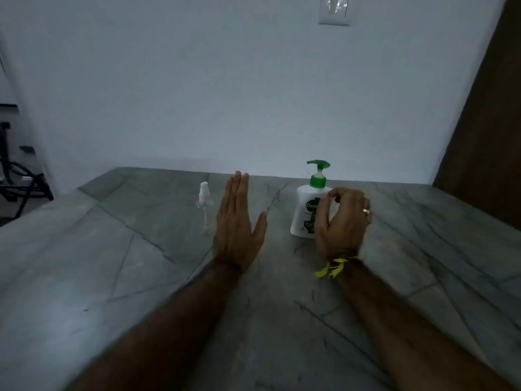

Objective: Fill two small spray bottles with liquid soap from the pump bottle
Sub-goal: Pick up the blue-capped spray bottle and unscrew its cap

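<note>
A white pump bottle with a green pump head stands upright on the grey marble counter, near the wall. My right hand is curled in front of its right side, fingers bent close to the body; whether it touches is unclear. One small clear spray bottle with a white sprayer stands to the left. My left hand is flat and open, fingers straight, just right of that spray bottle and not touching it. A second spray bottle is not visible; it could be hidden behind a hand.
A white wall rises right behind the counter, with a switch plate high up. A brown wooden panel borders the right side. Black stand legs and cables sit off the counter's left edge. A yellow thread band is on my right wrist.
</note>
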